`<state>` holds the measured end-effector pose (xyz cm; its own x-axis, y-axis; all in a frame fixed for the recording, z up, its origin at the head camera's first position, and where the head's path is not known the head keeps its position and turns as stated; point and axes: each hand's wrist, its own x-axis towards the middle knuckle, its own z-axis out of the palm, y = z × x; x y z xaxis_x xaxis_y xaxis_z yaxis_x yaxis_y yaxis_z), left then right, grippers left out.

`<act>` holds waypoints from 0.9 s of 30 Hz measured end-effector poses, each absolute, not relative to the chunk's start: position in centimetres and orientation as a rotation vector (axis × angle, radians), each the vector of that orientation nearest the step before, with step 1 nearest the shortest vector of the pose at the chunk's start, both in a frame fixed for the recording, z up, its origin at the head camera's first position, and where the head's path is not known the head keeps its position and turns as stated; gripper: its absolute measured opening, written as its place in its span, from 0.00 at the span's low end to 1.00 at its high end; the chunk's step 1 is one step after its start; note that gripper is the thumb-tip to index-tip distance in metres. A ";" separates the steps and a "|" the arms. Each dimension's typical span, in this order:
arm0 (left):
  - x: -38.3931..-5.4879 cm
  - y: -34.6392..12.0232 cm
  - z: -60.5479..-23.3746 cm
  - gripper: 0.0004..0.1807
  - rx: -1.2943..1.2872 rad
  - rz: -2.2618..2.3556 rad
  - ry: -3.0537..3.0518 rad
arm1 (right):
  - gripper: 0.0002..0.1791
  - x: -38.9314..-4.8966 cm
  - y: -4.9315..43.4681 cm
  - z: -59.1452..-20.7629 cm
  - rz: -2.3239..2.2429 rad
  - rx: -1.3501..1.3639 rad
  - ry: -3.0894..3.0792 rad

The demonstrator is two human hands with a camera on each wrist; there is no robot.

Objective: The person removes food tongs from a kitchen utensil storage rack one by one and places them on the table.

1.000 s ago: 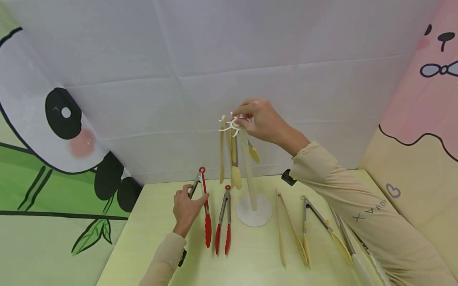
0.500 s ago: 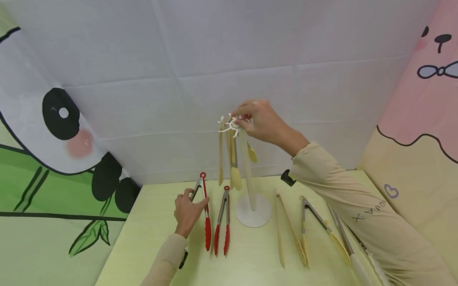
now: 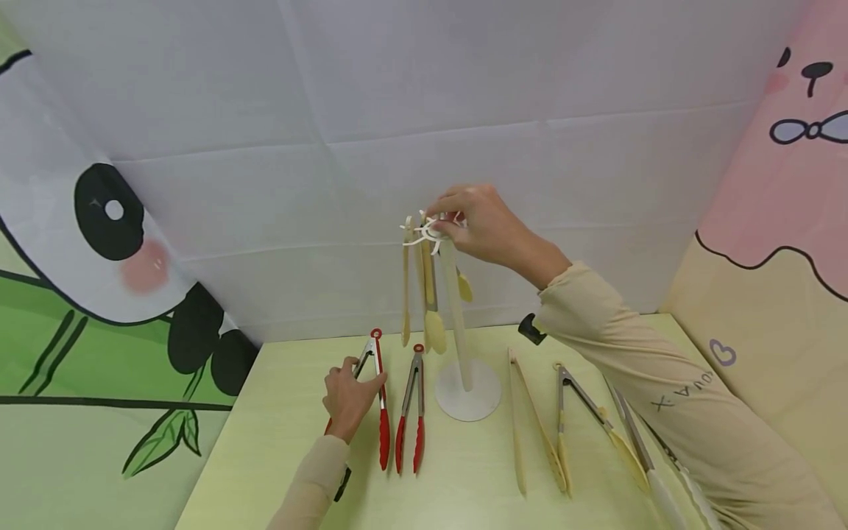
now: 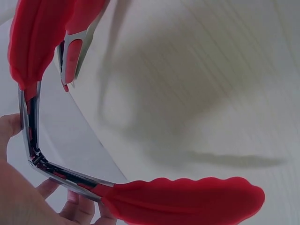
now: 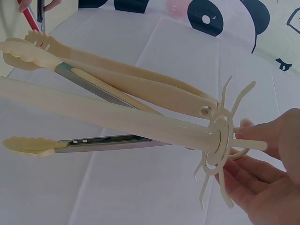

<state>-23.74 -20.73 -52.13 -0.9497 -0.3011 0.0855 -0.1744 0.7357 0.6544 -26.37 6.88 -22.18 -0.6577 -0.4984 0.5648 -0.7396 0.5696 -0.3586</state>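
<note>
My left hand (image 3: 353,397) holds a pair of red-tipped metal tongs (image 3: 383,427) with thumb and fingers around its two arms, above the table. In the left wrist view these tongs (image 4: 187,199) are spread wide. My right hand (image 3: 480,224) pinches the hooked top (image 3: 429,232) of a white stand (image 3: 457,324) with a round base. Yellow-headed tongs (image 3: 433,330) and beige tongs (image 5: 154,91) hang from its hooks, as the right wrist view shows more closely. A second pair of red tongs (image 3: 411,412) lies between my left hand and the base.
Right of the stand lie beige tongs (image 3: 518,434), yellow-tipped metal tongs (image 3: 589,405) and white-tipped tongs (image 3: 639,442), partly under my right sleeve (image 3: 636,361). The table (image 3: 464,486) meets a white sheet (image 3: 298,287) behind; printed cloths stand at both sides.
My left hand and the red tongs have sunk slightly, and the tongs' far arm now shows below the hand. My right hand keeps its place on the stand's top.
</note>
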 end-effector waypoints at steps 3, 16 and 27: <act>-23.8 -20.6 -52.4 0.34 0.378 -0.997 -2.762 | 0.09 -26.3 6.9 -22.2 0.818 1.004 -2.403; -23.8 -20.3 -53.2 0.35 0.347 -0.986 -2.788 | 0.09 -26.6 6.9 -22.3 0.801 1.021 -2.388; -23.9 -20.2 -54.1 0.34 0.355 -0.944 -2.808 | 0.10 -26.6 7.1 -22.3 0.805 1.019 -2.397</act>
